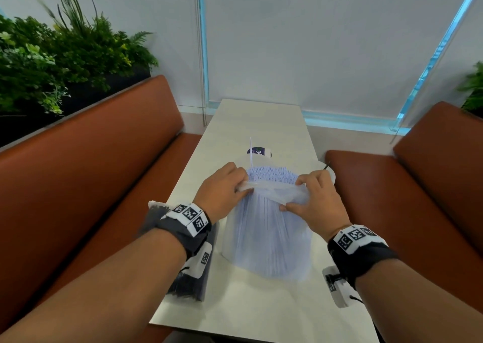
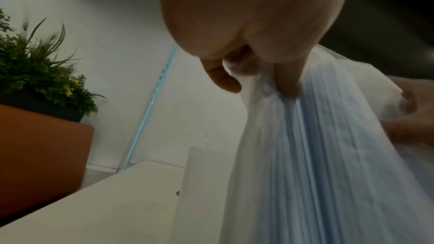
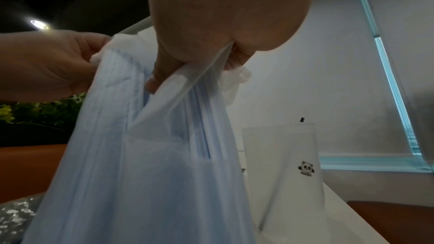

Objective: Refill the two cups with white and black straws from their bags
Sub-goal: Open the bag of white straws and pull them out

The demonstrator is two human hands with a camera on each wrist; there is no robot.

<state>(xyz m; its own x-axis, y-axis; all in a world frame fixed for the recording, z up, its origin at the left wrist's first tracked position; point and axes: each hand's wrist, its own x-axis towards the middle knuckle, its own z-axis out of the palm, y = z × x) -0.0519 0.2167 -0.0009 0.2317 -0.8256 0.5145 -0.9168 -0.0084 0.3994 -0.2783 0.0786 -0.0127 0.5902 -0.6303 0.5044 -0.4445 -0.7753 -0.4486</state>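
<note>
A clear plastic bag of white straws [image 1: 269, 233] stands upright on the table's middle, its top open with straw ends [image 1: 271, 175] showing. My left hand [image 1: 224, 186] pinches the bag's left rim [image 2: 265, 84]. My right hand [image 1: 311, 199] grips the right rim [image 3: 202, 70], stretching the mouth apart. Behind the bag a frosted cup [image 2: 202, 179] holds one white straw [image 1: 251, 152]. To the right another frosted cup [image 3: 284, 170] with a panda logo holds one black straw [image 3: 301, 119]. A bag of black straws [image 1: 193, 277] lies under my left forearm.
The white table [image 1: 261, 316] runs between two orange bench seats, one to the left [image 1: 78, 199] and one to the right [image 1: 418, 186]. A planter with green foliage [image 1: 52, 60] stands behind the left bench. A wall with a window blind closes the far end.
</note>
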